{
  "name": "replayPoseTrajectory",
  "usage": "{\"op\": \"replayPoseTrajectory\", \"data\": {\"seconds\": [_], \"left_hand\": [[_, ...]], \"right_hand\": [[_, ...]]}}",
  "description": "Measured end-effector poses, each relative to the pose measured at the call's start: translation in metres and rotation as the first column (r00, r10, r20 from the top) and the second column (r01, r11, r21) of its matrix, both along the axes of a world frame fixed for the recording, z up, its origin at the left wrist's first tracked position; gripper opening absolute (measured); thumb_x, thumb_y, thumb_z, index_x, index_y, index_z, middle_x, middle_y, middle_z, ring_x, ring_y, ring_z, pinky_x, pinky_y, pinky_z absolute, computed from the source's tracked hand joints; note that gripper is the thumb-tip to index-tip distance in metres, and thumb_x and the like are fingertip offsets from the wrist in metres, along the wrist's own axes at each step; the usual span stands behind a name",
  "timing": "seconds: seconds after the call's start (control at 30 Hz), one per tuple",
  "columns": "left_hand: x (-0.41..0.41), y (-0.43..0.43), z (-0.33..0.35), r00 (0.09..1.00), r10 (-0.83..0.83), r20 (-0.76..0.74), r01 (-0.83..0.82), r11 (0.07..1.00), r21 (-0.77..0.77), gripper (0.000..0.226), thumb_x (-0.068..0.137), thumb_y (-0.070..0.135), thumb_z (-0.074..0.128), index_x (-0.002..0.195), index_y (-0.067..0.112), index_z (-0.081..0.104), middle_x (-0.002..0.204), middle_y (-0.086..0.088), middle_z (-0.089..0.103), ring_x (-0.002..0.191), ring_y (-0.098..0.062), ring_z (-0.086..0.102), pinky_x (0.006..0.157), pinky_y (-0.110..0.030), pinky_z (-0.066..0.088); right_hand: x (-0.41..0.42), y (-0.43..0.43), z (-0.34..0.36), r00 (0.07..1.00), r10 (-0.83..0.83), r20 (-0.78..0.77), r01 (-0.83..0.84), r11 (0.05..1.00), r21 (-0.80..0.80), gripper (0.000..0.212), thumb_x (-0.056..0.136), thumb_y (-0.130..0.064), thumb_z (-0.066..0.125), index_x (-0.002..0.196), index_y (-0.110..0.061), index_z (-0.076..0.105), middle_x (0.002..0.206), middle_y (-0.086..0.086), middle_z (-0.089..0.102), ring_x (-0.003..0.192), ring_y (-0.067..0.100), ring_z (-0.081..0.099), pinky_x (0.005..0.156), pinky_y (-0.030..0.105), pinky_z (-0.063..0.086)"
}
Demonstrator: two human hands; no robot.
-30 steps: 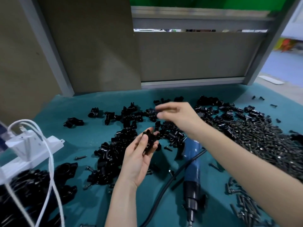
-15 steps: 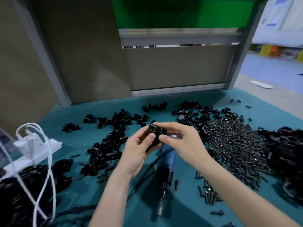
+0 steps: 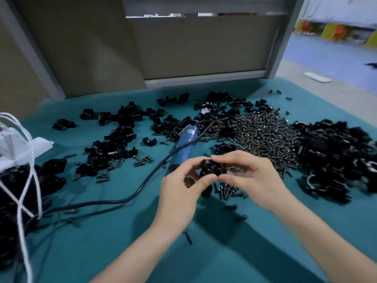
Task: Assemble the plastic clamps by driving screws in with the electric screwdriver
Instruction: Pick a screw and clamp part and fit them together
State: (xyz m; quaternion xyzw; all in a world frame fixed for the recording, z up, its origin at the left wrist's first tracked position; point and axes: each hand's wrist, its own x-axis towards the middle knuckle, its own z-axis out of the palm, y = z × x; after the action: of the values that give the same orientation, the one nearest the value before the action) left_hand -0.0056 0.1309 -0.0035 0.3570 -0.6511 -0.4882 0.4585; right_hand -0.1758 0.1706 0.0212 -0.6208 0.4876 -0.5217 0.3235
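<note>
- Since half a second ago, both hands have dropped toward the lower centre of the frame, and the blue electric screwdriver (image 3: 186,142), then partly hidden beneath them, now lies exposed above them.
- Left hand (image 3: 179,193): its grip is clenched on a black plastic clamp (image 3: 211,170), thumb and fingertips curled round the near side.
- Right hand (image 3: 248,176): its grip pinches the same clamp from the right, fingertips touching the top edge; whether a screw sits between them I cannot tell.
- Clamp: matte black, chunky and rounded, held just above the teal cloth surface (image 3: 122,242) at centre frame.
- Screwdriver: smooth blue barrel, lying flat, with a glossy black cable (image 3: 142,184) curving off toward the lower left.
- Loose screws (image 3: 263,135): a wide heap of small dark metallic pieces at centre right.
- Clamp parts (image 3: 114,139): black moulded pieces scattered left of centre; a denser pile of black clamps (image 3: 334,152) lies at the right edge.
- White power strip (image 3: 18,148) with white cords sits at the left edge.
</note>
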Motion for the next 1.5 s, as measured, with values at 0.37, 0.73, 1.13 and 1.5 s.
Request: {"op": "replayPoseTrajectory", "data": {"seconds": [0.37,0.73,1.13,1.5], "left_hand": [[0.003,0.008,-0.02,0.948,-0.132,0.289,0.098,0.987,0.129,0.037,0.076,0.004,0.079,0.088,0.038,0.068,0.083,0.011,0.073,0.069,-0.014,0.073,0.074,-0.025,0.058],[0.007,0.0,-0.018,0.941,-0.213,0.263,0.165,0.967,0.193,0.031,0.072,0.004,0.081,0.092,0.027,0.075,0.09,0.01,0.076,0.079,-0.009,0.073,0.073,-0.014,0.053],[0.006,-0.002,-0.012,0.921,-0.253,0.295,0.183,0.952,0.246,0.033,0.073,0.008,0.082,0.09,0.035,0.074,0.094,0.016,0.074,0.072,-0.01,0.074,0.069,-0.009,0.049],[0.005,-0.002,-0.012,0.919,-0.254,0.303,0.181,0.951,0.249,0.031,0.077,0.009,0.08,0.094,0.034,0.073,0.094,0.015,0.074,0.073,-0.01,0.073,0.073,-0.012,0.052]], "right_hand": [[-0.013,0.019,-0.035,0.953,-0.03,-0.302,0.051,0.997,0.06,0.051,0.075,-0.002,0.079,0.109,-0.038,0.067,0.102,-0.017,0.066,0.1,0.001,0.063,0.089,0.025,0.054],[-0.007,0.013,-0.024,0.948,0.004,-0.319,0.066,0.976,0.208,0.034,0.067,-0.005,0.084,0.094,-0.018,0.068,0.092,-0.008,0.069,0.092,0.011,0.065,0.088,0.038,0.053],[-0.136,-0.055,-0.02,0.338,-0.217,-0.916,0.617,0.786,0.041,0.026,0.089,0.005,0.054,0.104,-0.01,0.068,0.106,0.01,0.064,0.098,0.028,0.06,0.082,0.036,0.05],[-0.139,-0.057,-0.015,0.122,0.085,-0.989,0.309,0.943,0.12,0.027,0.094,-0.004,0.052,0.117,-0.016,0.06,0.118,0.0,0.06,0.115,0.018,0.05,0.095,0.027,0.041]]}}
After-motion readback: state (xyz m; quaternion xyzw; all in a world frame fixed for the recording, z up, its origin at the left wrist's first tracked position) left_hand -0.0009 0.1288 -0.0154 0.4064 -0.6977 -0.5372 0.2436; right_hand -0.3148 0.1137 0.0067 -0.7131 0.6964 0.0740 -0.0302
